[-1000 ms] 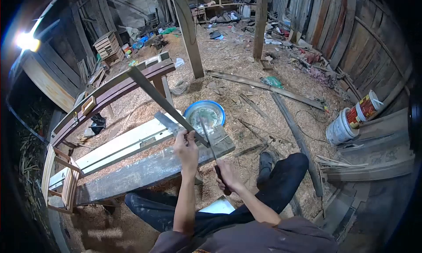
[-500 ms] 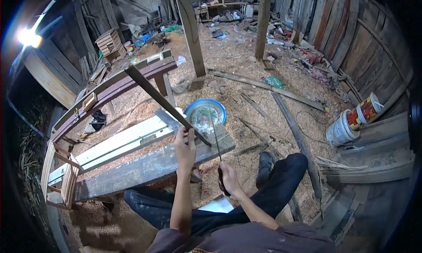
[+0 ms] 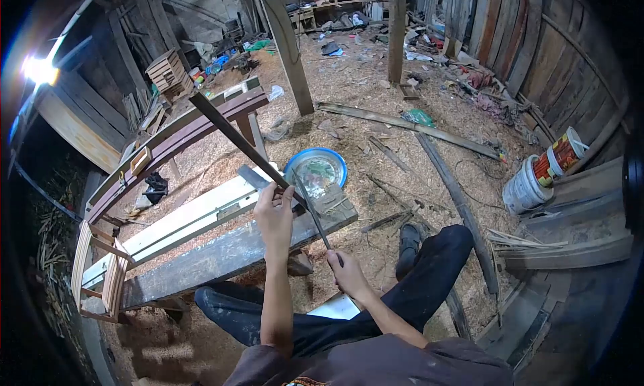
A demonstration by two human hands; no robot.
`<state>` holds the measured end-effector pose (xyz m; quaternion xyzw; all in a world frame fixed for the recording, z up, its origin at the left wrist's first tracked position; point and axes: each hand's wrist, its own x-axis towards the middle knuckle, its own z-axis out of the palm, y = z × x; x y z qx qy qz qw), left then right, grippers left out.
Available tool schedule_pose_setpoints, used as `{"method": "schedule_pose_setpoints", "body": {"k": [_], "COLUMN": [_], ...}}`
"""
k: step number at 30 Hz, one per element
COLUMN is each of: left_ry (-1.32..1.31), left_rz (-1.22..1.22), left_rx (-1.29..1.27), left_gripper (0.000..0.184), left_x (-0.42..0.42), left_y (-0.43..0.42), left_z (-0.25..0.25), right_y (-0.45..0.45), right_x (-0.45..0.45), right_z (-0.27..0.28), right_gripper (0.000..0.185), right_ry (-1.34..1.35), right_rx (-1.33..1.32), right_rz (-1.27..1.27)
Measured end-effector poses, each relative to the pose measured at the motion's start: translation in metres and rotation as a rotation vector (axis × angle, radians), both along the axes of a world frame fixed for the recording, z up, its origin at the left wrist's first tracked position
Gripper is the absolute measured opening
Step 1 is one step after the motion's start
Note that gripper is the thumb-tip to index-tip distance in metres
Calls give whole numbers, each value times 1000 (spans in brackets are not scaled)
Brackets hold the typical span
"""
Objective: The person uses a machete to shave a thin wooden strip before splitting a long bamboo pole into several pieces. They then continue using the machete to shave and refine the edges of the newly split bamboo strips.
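My left hand [image 3: 274,218] is closed around a long dark wooden strip [image 3: 231,134]. The strip slants up and to the left, its lower end by a worn grey bench plank [image 3: 201,262]. In my right hand [image 3: 349,273] is a long thin-bladed tool [image 3: 316,219], its handle mostly hidden by my fingers. The blade shows nearly edge-on, so whether it is a saw or a knife I cannot make out. It points up and left, crossing the strip's lower part just right of my left hand; whether they touch is unclear.
A blue-rimmed basin [image 3: 343,166] sits just beyond the plank. Whitish boards [image 3: 168,224] lie along its far side, with a slatted wooden frame [image 3: 114,282] at its left end. Buckets [image 3: 528,187] stand at right; loose timber [image 3: 456,191] lies on the shavings-covered floor.
The blade has swung left and tilted over, from pointing upright beside the strip to crossing it. My right hand has shifted slightly left; my left hand still grips the strip.
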<state>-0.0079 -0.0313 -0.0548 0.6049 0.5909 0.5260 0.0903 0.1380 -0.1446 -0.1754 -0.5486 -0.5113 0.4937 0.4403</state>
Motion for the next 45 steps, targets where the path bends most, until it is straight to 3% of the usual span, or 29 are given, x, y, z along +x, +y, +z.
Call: {"method": "schedule_pose_setpoints", "body": {"k": [9, 13, 15, 18, 21, 23, 27, 29, 32, 33, 34, 36, 37, 42, 44, 45], "left_ry": [-180, -81, -250, -302, -226, -230, -161, -113, -120, -85, -52, -61, -62, -23, -24, -52], "left_rz": [-9, -1, -69, -104, -114, -113, -137, -151, -179, -192, -203, -210, -220, -191, -185, -166], "left_rx": [-134, -120, -96, -77, -77, -73, -46, -31, -47, -27, -5, 7, 31, 96, 114, 72], "left_gripper": [29, 28, 28, 24, 19, 17, 13, 14, 14, 13, 13, 13, 13, 11, 10, 11], "left_x": [14, 5, 2, 2, -1, 5, 4, 4, 10, 8, 8, 12, 14, 16, 15, 10], "left_y": [-6, -3, -2, -1, 1, 2, 10, 14, 17, 19, 21, 19, 18, 9, 4, 6], "left_z": [4, -8, -12, -11, -8, -4, -9, -8, -6, -9, -11, -14, -13, -3, -7, -9], "right_y": [-5, -6, -7, -5, -2, -2, -1, 1, 9, 11, 12, 9, 9, 15, 8, 6], "right_x": [10, 17, 16, 18, 25, 22, 17, 18, 26, 26, 26, 24, 23, 8, 17, 16], "right_z": [5, 20, 18, 10, 19, 31, 46, 42, 46, 34, 52, 89, 94, 20, 19, 21], "right_gripper": [47, 51, 53, 53, 48, 46, 47, 46, 51, 55, 55, 58, 55, 45, 47, 48], "right_ry": [53, 40, 28, 35, 30, 76, 271, 569, 539, 405, 401, 452, 531, 271, 411, 372], "right_rx": [-100, -99, -118, -74, -178, -27, -6, -362, -522, -362, -364, -73, -57, 283, -460, -395], "right_rz": [5, -30, -47, -87, 4, -56, -55, 57, 82, 89, 90, 28, 17, -104, 54, 30]}}
